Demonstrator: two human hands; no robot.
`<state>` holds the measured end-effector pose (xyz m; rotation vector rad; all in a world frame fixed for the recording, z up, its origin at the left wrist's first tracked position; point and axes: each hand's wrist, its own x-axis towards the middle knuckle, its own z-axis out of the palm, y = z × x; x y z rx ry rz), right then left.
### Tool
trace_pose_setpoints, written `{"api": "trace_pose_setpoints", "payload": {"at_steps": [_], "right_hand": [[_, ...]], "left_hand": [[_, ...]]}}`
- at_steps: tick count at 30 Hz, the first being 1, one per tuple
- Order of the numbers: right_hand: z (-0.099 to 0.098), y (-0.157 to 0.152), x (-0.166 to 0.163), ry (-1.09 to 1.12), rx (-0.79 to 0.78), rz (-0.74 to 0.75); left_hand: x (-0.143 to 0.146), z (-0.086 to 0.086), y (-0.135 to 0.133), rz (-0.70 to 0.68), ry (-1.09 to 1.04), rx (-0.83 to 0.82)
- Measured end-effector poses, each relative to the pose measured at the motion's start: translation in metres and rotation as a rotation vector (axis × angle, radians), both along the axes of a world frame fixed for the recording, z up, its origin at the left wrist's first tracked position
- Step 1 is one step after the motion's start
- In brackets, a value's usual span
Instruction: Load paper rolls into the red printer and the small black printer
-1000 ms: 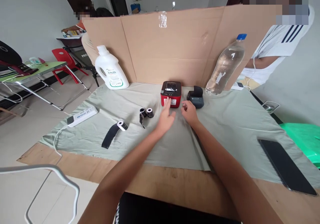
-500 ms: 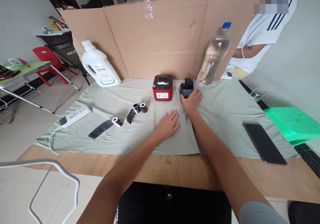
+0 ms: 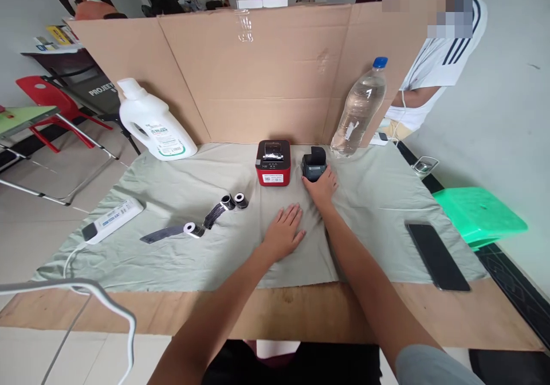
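Head view shows the person's right hand (image 3: 322,187) stretched out, its fingertips laid against the near edge of a small black printer (image 3: 313,166). The fingers are loosely spread and not wrapped round it, so nothing is gripped. The left hand (image 3: 283,233) lies flat, palm down and fingers apart, on the pale green cloth (image 3: 378,201), at about 7 o'clock from the right hand and holding nothing.

The black printer sits toward the far middle of the cloth. Just beside it at 9 o'clock stands a red printer (image 3: 273,163), the two close but apart. At 1 o'clock from the black printer a clear water bottle (image 3: 360,110) leans against the cardboard screen (image 3: 266,70) that walls off the back of the table (image 3: 301,310).

From the left hand, two small paper rolls (image 3: 237,200) lie at 10 o'clock, and another roll (image 3: 191,230) with a dark strip unwound lies at 9 o'clock. Farther left is a white power strip (image 3: 112,220), and a white detergent jug (image 3: 150,124) stands at the far left by the cardboard. A black phone (image 3: 437,255) lies at 4 o'clock from the right hand, well apart. Behind the screen's right end stands another person in a white shirt (image 3: 438,64).
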<state>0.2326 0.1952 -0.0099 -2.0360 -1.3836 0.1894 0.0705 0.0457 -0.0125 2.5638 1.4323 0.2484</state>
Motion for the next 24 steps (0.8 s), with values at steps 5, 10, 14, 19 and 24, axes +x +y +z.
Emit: {"api": "trace_pose_setpoints", "payload": {"at_steps": [5,10,14,19,24], "right_hand": [[0.000,-0.002,0.000,0.004,-0.004,-0.004],[0.004,-0.001,-0.001,0.010,0.017,-0.021],[0.011,-0.015,-0.001,0.041,0.036,-0.008],[0.016,-0.073,0.003,0.062,0.087,0.011],[0.020,-0.132,-0.004,0.041,0.127,0.074]], "left_hand": [[-0.003,-0.002,-0.001,-0.010,-0.002,0.002],[-0.004,-0.003,0.001,-0.012,-0.010,0.015],[-0.004,-0.004,0.000,-0.015,-0.021,0.031],[-0.001,-0.004,0.002,-0.016,0.023,0.017],[0.000,-0.002,-0.002,-0.031,0.019,0.031]]}}
